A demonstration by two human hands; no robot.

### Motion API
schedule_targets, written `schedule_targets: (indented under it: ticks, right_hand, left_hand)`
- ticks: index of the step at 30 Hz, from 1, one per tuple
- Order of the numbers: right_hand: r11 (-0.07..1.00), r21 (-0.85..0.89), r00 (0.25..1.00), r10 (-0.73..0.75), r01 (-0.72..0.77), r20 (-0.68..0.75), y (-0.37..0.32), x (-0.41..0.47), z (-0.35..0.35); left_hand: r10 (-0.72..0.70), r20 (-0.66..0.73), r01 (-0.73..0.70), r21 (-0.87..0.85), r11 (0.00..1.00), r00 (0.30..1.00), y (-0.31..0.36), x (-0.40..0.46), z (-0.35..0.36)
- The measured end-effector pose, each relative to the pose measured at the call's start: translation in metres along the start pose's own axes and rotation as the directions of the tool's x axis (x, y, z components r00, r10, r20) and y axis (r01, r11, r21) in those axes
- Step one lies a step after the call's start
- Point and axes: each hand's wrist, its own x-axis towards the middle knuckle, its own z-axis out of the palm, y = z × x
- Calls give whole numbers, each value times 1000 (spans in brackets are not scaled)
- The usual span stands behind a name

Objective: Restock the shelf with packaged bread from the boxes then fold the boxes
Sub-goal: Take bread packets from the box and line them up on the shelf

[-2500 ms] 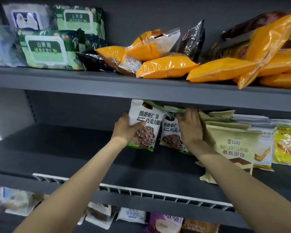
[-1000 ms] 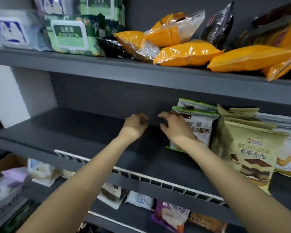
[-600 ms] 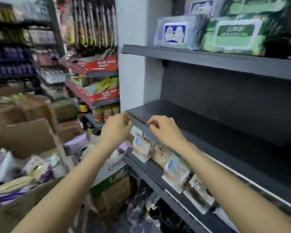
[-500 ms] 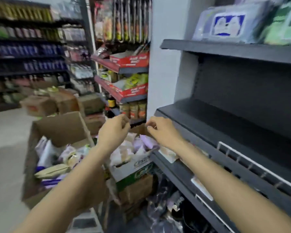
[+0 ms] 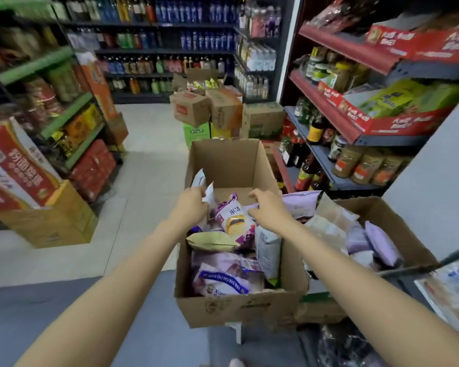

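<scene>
An open cardboard box (image 5: 236, 308) stands in front of me, filled with several bread packets. A purple-and-white packet with a bun picture (image 5: 232, 218) lies on top between my hands. My left hand (image 5: 192, 205) reaches in at the box's left, its fingertips against an upright white packet (image 5: 209, 193). Fingers apart, my right hand (image 5: 266, 207) hovers over a purple packet (image 5: 300, 205) and grips nothing. A second open box (image 5: 398, 226) with purple packets sits to the right. The dark shelf's edge (image 5: 435, 266) shows at the far right.
Stacked cardboard boxes (image 5: 207, 109) stand further down the aisle. At the left a yellow carton (image 5: 51, 215) carries a red-and-white case. Sauce bottles and jars fill the shelves on the right (image 5: 355, 160). Light floor (image 5: 143, 181) lies left of the box.
My view has swung left from the shelf to the boxes on the floor. Both hands let go of the shelved bread packets and moved down over the open box.
</scene>
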Motion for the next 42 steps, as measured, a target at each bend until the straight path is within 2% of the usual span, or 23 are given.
schedule_targets:
  ticks: [8, 14, 20, 23, 27, 29, 31, 32, 34, 36, 37, 40, 42]
  right_hand:
    - [980, 32, 960, 188, -199, 208, 27, 114, 55]
    - [940, 36, 886, 306, -339, 349, 35, 149, 91]
    - [908, -70, 844, 411, -413, 344, 46, 159, 113]
    - [914, -9, 881, 393, -405, 262, 40, 154, 111]
    - [929, 167, 941, 337, -330, -14, 25, 135, 86]
    - [887, 352, 919, 367, -298, -147, 21, 119, 62]
    - [836, 510, 898, 367, -203, -244, 12, 95, 34]
    - [788, 600, 899, 355, -139, -257, 8, 84, 22]
    - [586, 810, 918, 333, -25, -213, 1, 57, 0]
    - [374, 927, 935, 314, 39, -166, 1, 32, -18]
    - [312, 948, 940, 304, 54, -153, 1, 18, -28]
    - [275, 957, 939, 299, 87, -172, 8, -26, -56]
    - [270, 958, 941, 290, 97, -177, 17, -62, -76]
  left_hand:
    - [-96, 171, 71, 147, 987, 981, -14, 103, 38]
    - [-290, 335, 211, 254, 944, 896, -27, 128, 77]
    - [-179, 248, 96, 311, 945, 952, -30, 128, 76]
    - [-123, 168, 96, 160, 982, 978, -25, 124, 59]
    - [-70, -10, 67, -183, 981, 997, -29, 121, 28]
    - [-78, -93, 44, -323, 945, 993, -31, 117, 12]
    - [-88, -128, 21, -457, 889, 988, -29, 114, -1]
    - [-87, -129, 8, -520, 854, 988, -26, 112, -7]
    - [-45, -87, -20, -627, 779, 995, -14, 106, -13]
    - [10, -24, -24, -691, 723, 1000, 2, 98, -13]
    - [58, 11, -32, -718, 696, 998, 13, 92, -14]
    - [275, 125, -45, -841, 539, 953, 59, 66, -17]
    - [458, 167, -106, -852, 513, 873, 98, 45, -20]
